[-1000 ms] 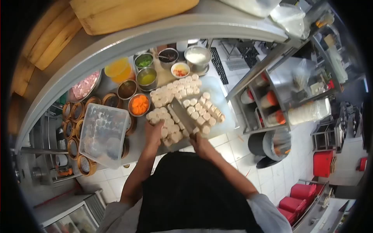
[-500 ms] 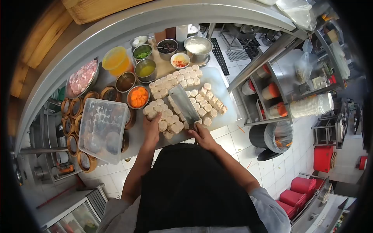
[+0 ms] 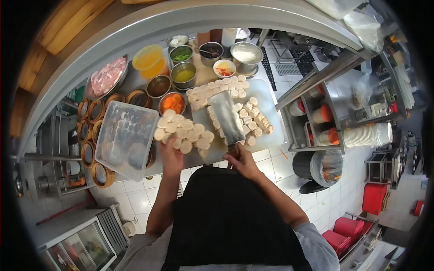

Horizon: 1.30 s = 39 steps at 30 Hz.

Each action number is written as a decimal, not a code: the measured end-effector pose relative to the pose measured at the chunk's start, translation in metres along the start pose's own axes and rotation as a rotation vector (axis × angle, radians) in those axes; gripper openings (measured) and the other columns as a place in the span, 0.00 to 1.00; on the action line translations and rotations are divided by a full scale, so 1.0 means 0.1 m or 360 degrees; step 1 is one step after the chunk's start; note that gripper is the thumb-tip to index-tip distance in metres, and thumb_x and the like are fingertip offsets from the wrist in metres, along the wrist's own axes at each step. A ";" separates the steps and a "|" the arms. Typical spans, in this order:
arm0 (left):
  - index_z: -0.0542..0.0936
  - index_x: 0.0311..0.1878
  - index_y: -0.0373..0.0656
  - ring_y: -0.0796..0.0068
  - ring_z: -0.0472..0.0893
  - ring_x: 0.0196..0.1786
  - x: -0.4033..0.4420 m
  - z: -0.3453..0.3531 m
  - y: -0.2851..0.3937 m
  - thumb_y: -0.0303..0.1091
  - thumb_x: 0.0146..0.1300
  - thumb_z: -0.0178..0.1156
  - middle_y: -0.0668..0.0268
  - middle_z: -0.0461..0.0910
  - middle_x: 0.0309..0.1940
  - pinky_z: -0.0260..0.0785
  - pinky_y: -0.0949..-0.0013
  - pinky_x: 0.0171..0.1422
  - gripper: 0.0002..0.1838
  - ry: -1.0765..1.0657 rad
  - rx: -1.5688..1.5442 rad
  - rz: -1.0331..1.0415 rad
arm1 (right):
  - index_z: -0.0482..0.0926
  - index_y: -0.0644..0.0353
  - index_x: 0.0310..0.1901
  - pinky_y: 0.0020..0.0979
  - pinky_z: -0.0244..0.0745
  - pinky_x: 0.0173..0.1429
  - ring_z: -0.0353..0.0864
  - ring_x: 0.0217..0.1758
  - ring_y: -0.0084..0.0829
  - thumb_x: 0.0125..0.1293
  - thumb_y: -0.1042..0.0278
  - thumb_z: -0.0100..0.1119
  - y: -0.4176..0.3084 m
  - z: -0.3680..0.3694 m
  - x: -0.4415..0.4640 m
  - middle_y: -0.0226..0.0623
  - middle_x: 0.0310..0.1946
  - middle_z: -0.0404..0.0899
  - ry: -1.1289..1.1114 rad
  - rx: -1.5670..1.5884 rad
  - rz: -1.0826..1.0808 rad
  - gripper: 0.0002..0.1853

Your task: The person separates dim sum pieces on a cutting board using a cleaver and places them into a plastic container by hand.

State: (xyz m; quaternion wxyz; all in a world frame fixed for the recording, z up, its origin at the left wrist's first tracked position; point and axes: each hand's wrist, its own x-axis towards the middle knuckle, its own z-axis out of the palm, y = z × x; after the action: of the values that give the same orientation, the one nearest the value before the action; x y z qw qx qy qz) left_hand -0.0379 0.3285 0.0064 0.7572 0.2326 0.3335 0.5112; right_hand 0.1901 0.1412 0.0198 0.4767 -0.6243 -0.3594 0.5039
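Note:
My left hand (image 3: 172, 156) is closed at the near edge of a slab of pale round pieces (image 3: 184, 131). The pieces cling together in rows, and the slab overhangs the left side of the white cutting board (image 3: 266, 101). My right hand (image 3: 244, 161) grips the handle of a cleaver (image 3: 227, 118). Its broad blade lies across the middle of the board, covering part of another row. More of these pieces sit right of the blade, partly separated (image 3: 253, 118), and in a joined block (image 3: 219, 89) at the back.
Left of the board are a bowl of sliced carrots (image 3: 173, 104), a clear plastic container (image 3: 124, 140) and several bamboo steamers (image 3: 96, 113). Behind stand bowls of sauces (image 3: 183, 74), an orange-filled tub (image 3: 149, 61) and a bowl of raw meat (image 3: 108, 77). A metal shelf bar (image 3: 190, 11) arches above.
The slab at my left hand has moved left, apart from the other pieces, and now partly overlaps the carrot bowl. The cleaver stays in my right hand. The whole view has shifted slightly.

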 end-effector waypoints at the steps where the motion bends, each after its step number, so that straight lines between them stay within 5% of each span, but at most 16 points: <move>1: 0.70 0.75 0.40 0.60 0.83 0.69 -0.07 -0.05 0.13 0.24 0.72 0.64 0.58 0.79 0.69 0.81 0.54 0.71 0.30 0.0019 -0.0019 0.0038 | 0.67 0.63 0.46 0.37 0.83 0.38 0.87 0.33 0.39 0.74 0.67 0.71 -0.02 0.05 0.03 0.43 0.35 0.83 -0.0009 -0.0254 -0.0138 0.18; 3: 0.69 0.77 0.39 0.57 0.82 0.70 -0.14 -0.43 0.29 0.26 0.73 0.59 0.56 0.78 0.71 0.80 0.53 0.74 0.30 -0.0038 0.0016 0.0147 | 0.67 0.63 0.45 0.41 0.84 0.42 0.86 0.37 0.46 0.68 0.65 0.78 -0.06 0.17 0.15 0.44 0.33 0.80 -0.0027 -0.0752 -0.0424 0.24; 4: 0.69 0.77 0.39 0.57 0.82 0.71 -0.26 -0.49 0.42 0.26 0.74 0.59 0.56 0.78 0.71 0.79 0.51 0.74 0.29 0.0037 0.0089 0.0157 | 0.68 0.64 0.47 0.48 0.83 0.48 0.85 0.44 0.56 0.60 0.61 0.83 -0.02 0.24 0.24 0.49 0.39 0.79 -0.0043 -0.0794 -0.0276 0.29; 7: 0.68 0.77 0.39 0.55 0.80 0.72 -0.64 -0.70 0.67 0.28 0.75 0.60 0.55 0.77 0.71 0.77 0.49 0.75 0.29 0.0180 0.0338 0.0178 | 0.71 0.66 0.53 0.50 0.84 0.47 0.87 0.44 0.57 0.61 0.57 0.83 -0.01 0.47 0.42 0.53 0.47 0.80 0.0101 -0.1128 -0.0620 0.32; 8: 0.68 0.77 0.39 0.54 0.80 0.72 -0.74 -0.75 0.68 0.28 0.75 0.60 0.55 0.77 0.71 0.77 0.48 0.75 0.29 0.0204 0.0322 0.0162 | 0.71 0.66 0.55 0.56 0.82 0.51 0.84 0.50 0.64 0.58 0.54 0.84 -0.05 0.51 0.49 0.56 0.57 0.76 -0.0025 -0.1166 -0.0486 0.35; 17: 0.68 0.77 0.38 0.55 0.81 0.70 -1.42 -0.85 0.51 0.30 0.76 0.64 0.55 0.77 0.70 0.77 0.49 0.74 0.30 0.0519 0.0042 0.0090 | 0.72 0.60 0.56 0.57 0.83 0.51 0.87 0.49 0.62 0.59 0.64 0.77 0.10 0.72 0.82 0.53 0.49 0.82 -0.0068 -0.1181 -0.0498 0.27; 22: 0.68 0.76 0.39 0.55 0.79 0.72 -1.53 -0.75 0.45 0.32 0.77 0.65 0.55 0.76 0.70 0.76 0.49 0.74 0.29 0.0514 -0.0062 0.0078 | 0.73 0.66 0.59 0.47 0.85 0.53 0.91 0.49 0.55 0.59 0.53 0.83 -0.51 0.99 1.04 0.54 0.47 0.89 -0.0130 -0.0846 -0.0681 0.36; 24: 0.68 0.76 0.39 0.55 0.79 0.72 -1.50 -0.55 0.48 0.33 0.77 0.64 0.55 0.76 0.70 0.76 0.48 0.74 0.28 0.0474 -0.0118 -0.0002 | 0.72 0.67 0.63 0.42 0.85 0.46 0.93 0.43 0.49 0.61 0.56 0.83 -0.80 1.31 1.27 0.53 0.44 0.90 -0.0071 -0.0659 -0.0984 0.37; 28: 0.69 0.76 0.40 0.54 0.81 0.71 -1.13 -0.47 0.18 0.35 0.78 0.64 0.54 0.77 0.69 0.78 0.48 0.73 0.28 0.0260 -0.0166 -0.0118 | 0.68 0.72 0.65 0.33 0.80 0.32 0.88 0.28 0.29 0.70 0.64 0.77 -1.23 1.43 1.65 0.42 0.35 0.85 -0.0316 -0.0480 -0.1000 0.32; 32: 0.69 0.76 0.39 0.53 0.82 0.70 -0.60 -0.54 -0.21 0.33 0.77 0.64 0.54 0.78 0.69 0.78 0.47 0.73 0.28 0.0114 -0.0190 -0.0193 | 0.69 0.69 0.63 0.32 0.78 0.29 0.84 0.24 0.26 0.76 0.62 0.71 -1.30 0.76 1.23 0.37 0.33 0.82 -0.0354 -0.0427 -0.0508 0.26; 36: 0.69 0.77 0.39 0.52 0.80 0.72 -0.25 -0.49 -0.36 0.32 0.78 0.64 0.54 0.78 0.71 0.77 0.46 0.74 0.29 0.0031 -0.0200 -0.0301 | 0.69 0.63 0.51 0.33 0.75 0.27 0.80 0.22 0.25 0.79 0.62 0.66 -0.53 -0.03 0.37 0.33 0.25 0.76 -0.0085 -0.0692 -0.0272 0.16; 37: 0.68 0.78 0.39 0.52 0.80 0.73 -0.15 -0.54 -0.45 0.32 0.78 0.64 0.54 0.78 0.71 0.77 0.46 0.75 0.29 0.0045 -0.0197 -0.0316 | 0.70 0.64 0.50 0.43 0.74 0.37 0.82 0.29 0.39 0.78 0.63 0.66 -0.49 -0.13 0.11 0.43 0.28 0.77 -0.0023 -0.0792 -0.0179 0.16; 39: 0.67 0.80 0.42 0.55 0.77 0.76 -0.04 -0.52 -0.61 0.36 0.80 0.62 0.56 0.76 0.74 0.71 0.47 0.81 0.29 -0.0002 -0.0274 -0.0303 | 0.70 0.64 0.49 0.47 0.73 0.40 0.78 0.31 0.51 0.77 0.62 0.66 -0.25 -0.23 -0.31 0.49 0.28 0.77 0.0053 -0.0750 0.0045 0.16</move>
State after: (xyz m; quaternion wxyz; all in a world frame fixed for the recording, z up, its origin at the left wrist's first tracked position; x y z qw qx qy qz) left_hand -0.0398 0.3030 -0.0697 0.8196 0.1343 0.3086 0.4637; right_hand 0.2063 0.1141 0.0532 0.3165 -0.7314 -0.4504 0.4025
